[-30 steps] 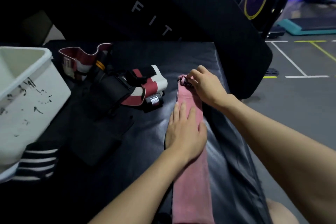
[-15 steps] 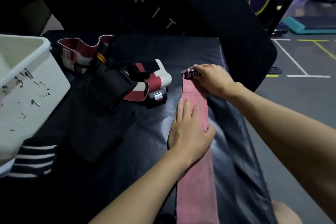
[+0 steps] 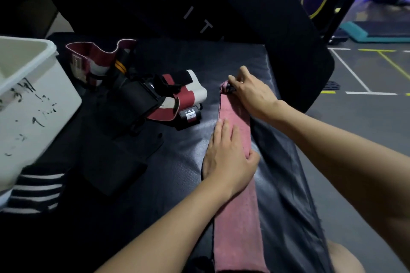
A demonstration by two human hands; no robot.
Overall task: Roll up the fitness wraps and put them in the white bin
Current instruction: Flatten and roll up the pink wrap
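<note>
A long pink wrap (image 3: 238,224) lies stretched lengthwise on the black padded bench (image 3: 173,162). My left hand (image 3: 228,157) presses flat on its middle with straight fingers. My right hand (image 3: 250,93) pinches the far end, where the pink fabric is curled into a small tight roll (image 3: 226,87). The white bin (image 3: 28,104) stands at the left edge of the bench, its inside mostly out of sight.
A tangle of red, white and black wraps (image 3: 159,99) lies between the bin and the pink wrap, with a dark red band (image 3: 95,62) behind it. A black-and-white striped wrap (image 3: 33,193) sits under the bin's corner. The upright black backrest (image 3: 221,6) rises behind; gym floor lies to the right.
My right hand has curled the far end of the pink wrap into a small roll. My left hand has stayed pressed on the wrap's middle.
</note>
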